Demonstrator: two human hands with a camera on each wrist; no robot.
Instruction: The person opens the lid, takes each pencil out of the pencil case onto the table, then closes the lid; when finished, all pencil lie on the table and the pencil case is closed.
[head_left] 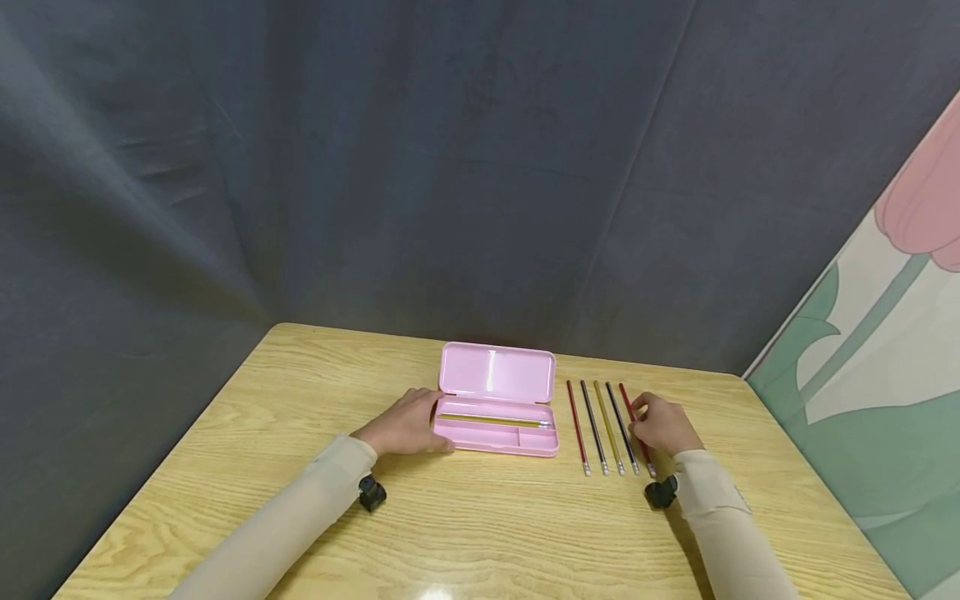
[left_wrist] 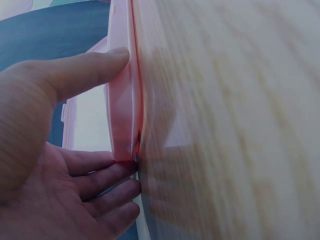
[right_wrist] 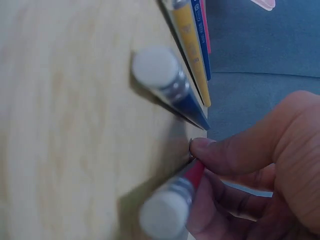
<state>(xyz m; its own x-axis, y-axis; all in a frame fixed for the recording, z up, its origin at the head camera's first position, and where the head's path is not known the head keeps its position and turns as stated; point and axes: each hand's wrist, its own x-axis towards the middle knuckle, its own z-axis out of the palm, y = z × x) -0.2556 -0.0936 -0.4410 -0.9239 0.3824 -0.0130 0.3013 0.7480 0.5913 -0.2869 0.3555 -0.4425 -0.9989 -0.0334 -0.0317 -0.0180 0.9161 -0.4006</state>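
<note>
My left hand grips the left end of an open pink pencil case. In the left wrist view, the thumb lies on the case's front wall and the fingers touch its end. A yellow pencil lies in the long rear compartment. To the right, my right hand pinches the rightmost red pencil between thumb and fingers. The right wrist view shows this red pencil's white eraser end pointing toward the camera, close to the wood. The fingers partly hide its shaft.
Left of the held pencil lie a dark blue pencil, a yellow pencil, another dark blue pencil and a red pencil, side by side, erasers nearest me. The case's lid leans back. Behind the table hangs a dark curtain.
</note>
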